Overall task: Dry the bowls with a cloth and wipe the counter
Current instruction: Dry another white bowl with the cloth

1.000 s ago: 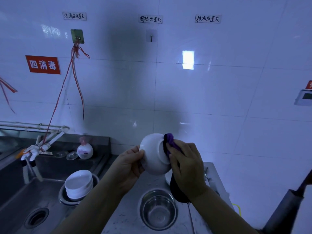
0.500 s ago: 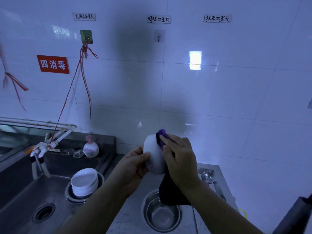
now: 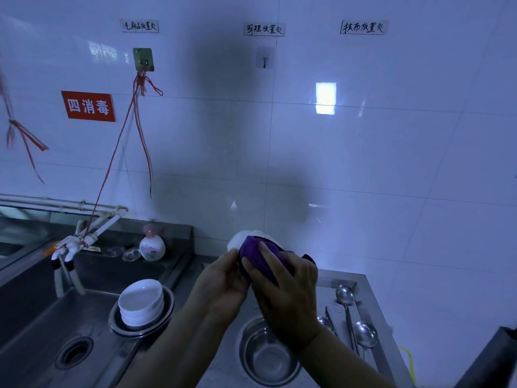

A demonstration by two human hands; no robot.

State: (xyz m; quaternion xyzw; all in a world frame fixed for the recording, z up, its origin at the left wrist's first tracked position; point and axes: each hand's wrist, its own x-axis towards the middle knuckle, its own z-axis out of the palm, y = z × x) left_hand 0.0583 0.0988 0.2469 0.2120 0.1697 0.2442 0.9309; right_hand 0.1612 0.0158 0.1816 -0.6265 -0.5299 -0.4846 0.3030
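Nearest, at six o'clock, a steel basin (image 3: 267, 357) sits on the counter (image 3: 215, 368). Above it the left hand (image 3: 223, 281) grips a white bowl (image 3: 237, 240); the right hand (image 3: 288, 289), fingers (image 3: 264, 252) pressed together, holds a purple cloth (image 3: 256, 257) against it. At nine o'clock, stacked bowls (image 3: 141, 301) wait in the sink (image 3: 42, 326).

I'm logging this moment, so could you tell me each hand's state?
Left hand: holding the white bowl.
Right hand: pressing the purple cloth on it.

Head camera looks down at counter (image 3: 372, 278), wall (image 3: 363, 152)
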